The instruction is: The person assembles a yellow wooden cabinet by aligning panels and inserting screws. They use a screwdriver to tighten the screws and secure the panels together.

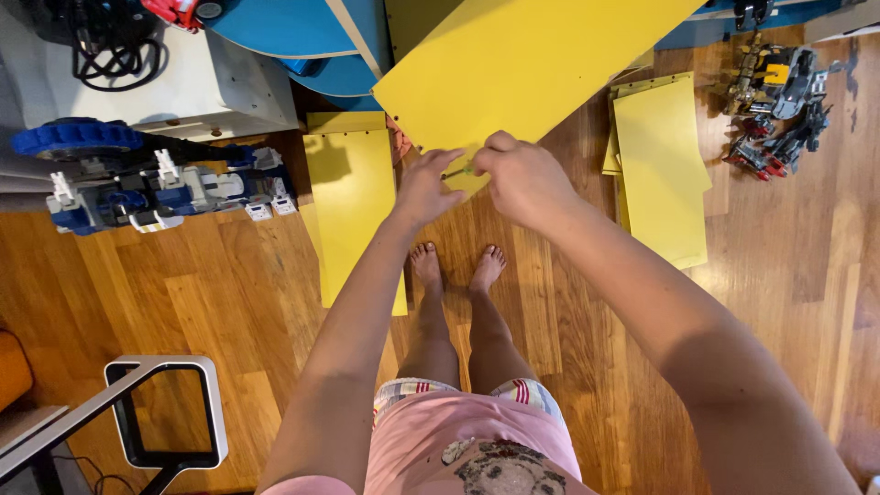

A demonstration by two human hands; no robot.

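Hands working at a big yellow board

The left hand (423, 190) and right hand (521, 179) are pinching a small green thing (458, 170) at the flat yellow board's (513, 64) edge; holding it steady seems best.

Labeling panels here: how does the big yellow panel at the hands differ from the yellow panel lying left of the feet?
The big yellow panel is lifted and angled, its lower corner at both hands; the left floor panel lies flat on the wood floor, untouched. The big one looks wider and is brightly lit; the floor one is narrower, partly shadowed. Both are flat, yellow and rectangular.
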